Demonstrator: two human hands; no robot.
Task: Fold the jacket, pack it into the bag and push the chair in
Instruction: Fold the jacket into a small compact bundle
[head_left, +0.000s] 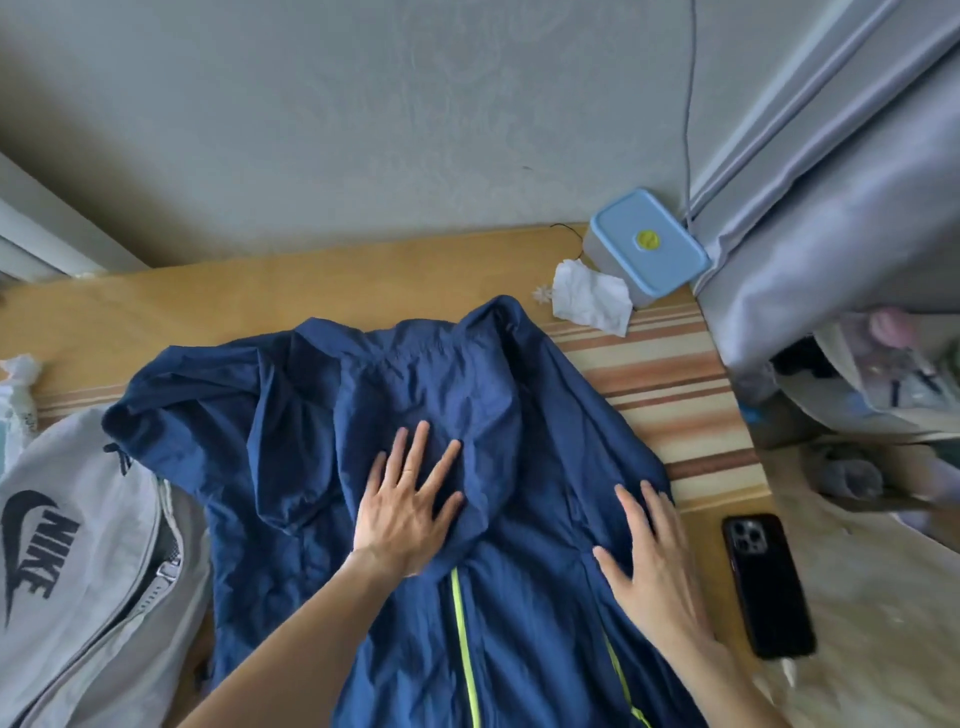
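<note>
Across middle of frame, jacket (415, 441) spread on surface (208, 296). Left hand (405, 514) and right hand (654, 566) flat on it, fingers splayed, gripping nothing, to pin fabric smooth for folding. Bag (78, 545) lower left, unzipped, ready.

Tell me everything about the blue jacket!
The jacket is dark blue, thin and crinkly, with neon yellow-green zippers. It lies spread out on the wooden table, not folded up yet. Its left edge drapes over the grey bag. The left hand and right hand press flat on it.
</note>
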